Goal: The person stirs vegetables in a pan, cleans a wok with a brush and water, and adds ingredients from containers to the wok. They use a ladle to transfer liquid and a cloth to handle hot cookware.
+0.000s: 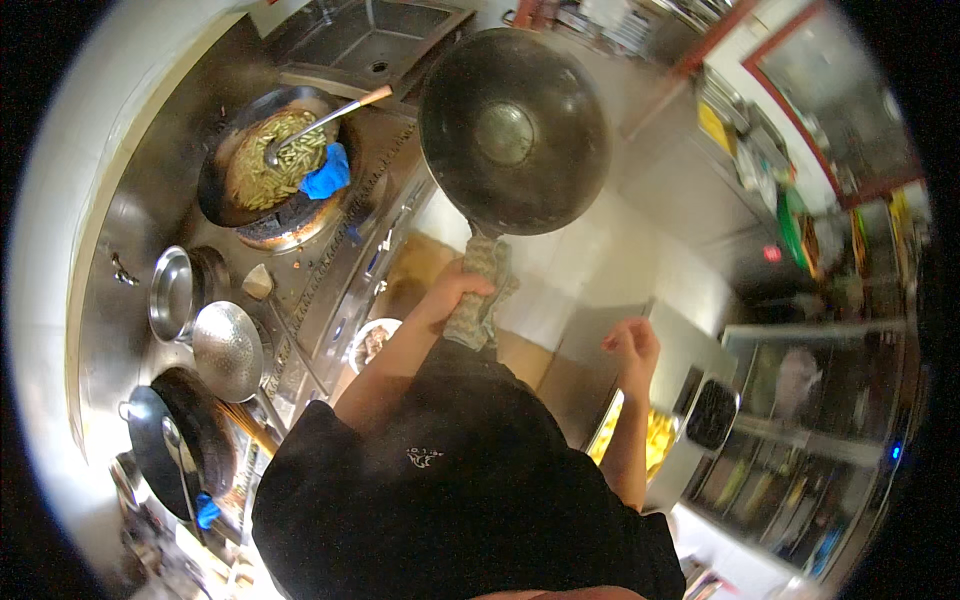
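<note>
My left hand (457, 289) grips the cloth-wrapped handle of an empty dark wok (517, 135), whose open side faces the camera. The cloth (476, 300) is patterned and covers the whole grip. My right hand (634, 341) is raised at the right of my body, touching nothing, with its fingers curled; how tightly they are closed is unclear. On the stove at the left, another wok (217, 180) holds green pieces of food in liquid (259, 169). A ladle (330, 120) with a wooden handle end rests in it, and a blue cloth (328, 172) lies at its rim.
A perforated strainer (227, 351), a metal bowl (171, 294), a long-handled spatula (259, 281) and a dark pan (154, 442) with a spoon lie along the left stove. A white bowl of food (373, 341) stands by my left forearm. A tray of yellow pieces (660, 442) is beyond my right forearm.
</note>
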The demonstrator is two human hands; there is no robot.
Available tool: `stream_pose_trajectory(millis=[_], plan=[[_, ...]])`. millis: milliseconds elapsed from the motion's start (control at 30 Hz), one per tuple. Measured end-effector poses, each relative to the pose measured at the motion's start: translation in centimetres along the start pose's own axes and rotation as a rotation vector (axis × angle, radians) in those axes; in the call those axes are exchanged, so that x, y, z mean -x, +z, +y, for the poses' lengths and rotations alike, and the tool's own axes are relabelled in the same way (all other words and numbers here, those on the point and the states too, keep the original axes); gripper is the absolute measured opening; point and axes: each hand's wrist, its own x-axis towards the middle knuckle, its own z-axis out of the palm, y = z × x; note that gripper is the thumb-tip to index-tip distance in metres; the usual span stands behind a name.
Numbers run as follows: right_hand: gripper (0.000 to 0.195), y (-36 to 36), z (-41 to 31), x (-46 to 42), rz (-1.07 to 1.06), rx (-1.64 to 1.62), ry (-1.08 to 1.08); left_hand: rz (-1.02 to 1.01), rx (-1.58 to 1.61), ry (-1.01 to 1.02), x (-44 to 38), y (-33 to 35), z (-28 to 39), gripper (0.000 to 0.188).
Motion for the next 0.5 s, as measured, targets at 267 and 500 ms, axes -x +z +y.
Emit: stream_pose_trajectory(millis=[267, 500], plan=[[0.007, 6.5, -4.4, -31.0, -0.21, 0.031, -0.209, 0.223, 0.152, 0.353, -18.0, -5.1, 11.4, 0.036], [0.008, 14.1, -7.0, -52.5, -0.286, 0.303, -0.432, 0.316, 0.305, 0.396, -30.2, -7.2, 25.4, 0.023]])
